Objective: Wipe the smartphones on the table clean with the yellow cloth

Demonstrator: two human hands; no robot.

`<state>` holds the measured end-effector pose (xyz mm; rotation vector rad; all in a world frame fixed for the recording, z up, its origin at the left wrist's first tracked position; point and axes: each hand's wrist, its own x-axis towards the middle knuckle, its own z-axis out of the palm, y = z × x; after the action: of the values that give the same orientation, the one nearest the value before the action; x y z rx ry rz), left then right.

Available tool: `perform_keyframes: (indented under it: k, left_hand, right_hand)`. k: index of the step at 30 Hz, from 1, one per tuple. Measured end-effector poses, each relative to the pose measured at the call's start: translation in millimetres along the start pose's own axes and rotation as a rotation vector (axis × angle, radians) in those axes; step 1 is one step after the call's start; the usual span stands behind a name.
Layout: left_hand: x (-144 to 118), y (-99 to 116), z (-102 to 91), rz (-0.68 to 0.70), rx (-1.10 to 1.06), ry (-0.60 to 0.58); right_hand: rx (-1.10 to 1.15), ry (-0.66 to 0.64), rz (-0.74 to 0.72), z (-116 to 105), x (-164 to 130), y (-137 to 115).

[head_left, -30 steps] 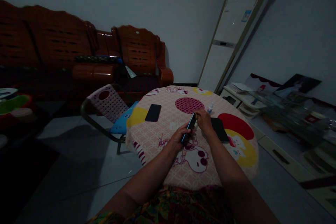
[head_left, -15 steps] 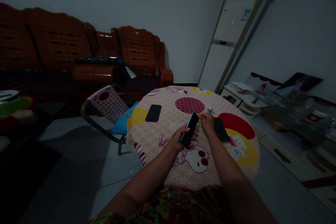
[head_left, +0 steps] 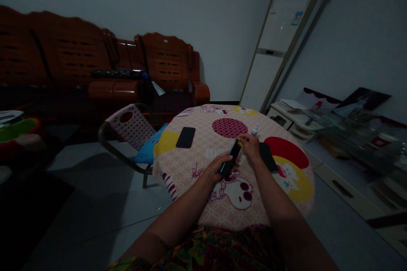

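Observation:
My left hand is closed around a dark smartphone, tilted above the round table's patterned cloth. Pinched in the fingers of my right hand is a small yellow cloth, which meets the upper end of the phone. Just beyond that hand stands a small white spray bottle, its lower part hidden by the fingers. A dark flat slab lies beside my right wrist, partly covered. Farther left, a second dark phone or similar slab rests on the tablecloth.
A woven-back chair with a blue bag or cushion is at the table's left. Behind it stands a carved wooden sofa. A low cabinet runs along the right, and a tall white air conditioner stands at the back.
My right hand has brought the yellow cloth over onto the phone's upper end, where it now covers part of the top. The left hand keeps its hold, almost unmoved.

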<state>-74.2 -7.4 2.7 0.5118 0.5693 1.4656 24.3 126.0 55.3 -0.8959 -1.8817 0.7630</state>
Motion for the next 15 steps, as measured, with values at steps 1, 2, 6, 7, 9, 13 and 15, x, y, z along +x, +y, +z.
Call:
perform_keyframes:
  k: [1,2,6,7,9,13,15]
  left_hand:
    - [0.7,-0.5,-0.6,-0.001,0.007,-0.004]
    - [1.2,-0.9,-1.0,0.005,0.009,-0.012]
    - [1.5,-1.1,-0.2,0.036,0.013,-0.022]
    - [1.0,-0.6,0.6,0.039,0.013,-0.013]
    - [-0.3,0.4,2.4,0.038,0.011,0.003]
    - [-2.1,1.7,4.9,0.03,0.01,-0.001]
    - [-2.2,1.3,5.4,0.037,0.022,-0.001]
  right_hand:
    - [0.01,-0.017,-0.064,-0.4,0.3,-6.5]
    - [0.015,-0.028,-0.117,-0.6,0.7,-12.7]
    - [-0.088,-0.046,-0.291,-0.3,1.2,-25.5]
    - [-0.126,-0.042,-0.31,0.0,0.7,-24.3]
    - [-0.19,-0.031,-0.309,0.4,-0.9,-16.8]
    - [-0.266,-0.033,-0.262,-0.5,-4.8,6.3]
    - [-0.292,-0.046,-0.24,-2.0,-7.0,14.1]
